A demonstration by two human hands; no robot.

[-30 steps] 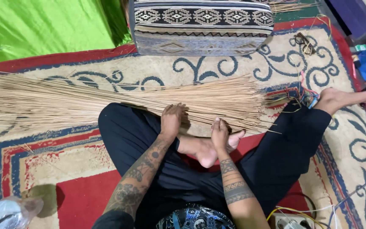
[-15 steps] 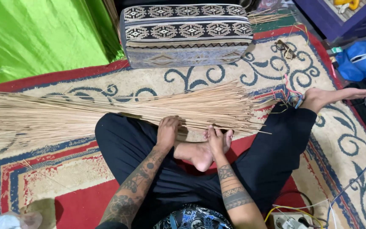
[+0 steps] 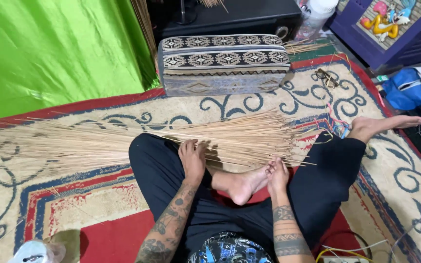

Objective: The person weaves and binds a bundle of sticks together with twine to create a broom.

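1. Sticks lie in a long thin bundle across the lap and rug (light, springy, probably brittle).
2. Left hand presses flat on them, fingers spread.
3. Right hand rests at the gathered end, the likeliest place to hold; its closure is unclear.

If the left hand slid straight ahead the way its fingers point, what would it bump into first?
The left hand already rests on the bundle of thin sticks, so it meets those first. Beyond them lies patterned rug, then probably the patterned cushion, though depth is hard to judge.
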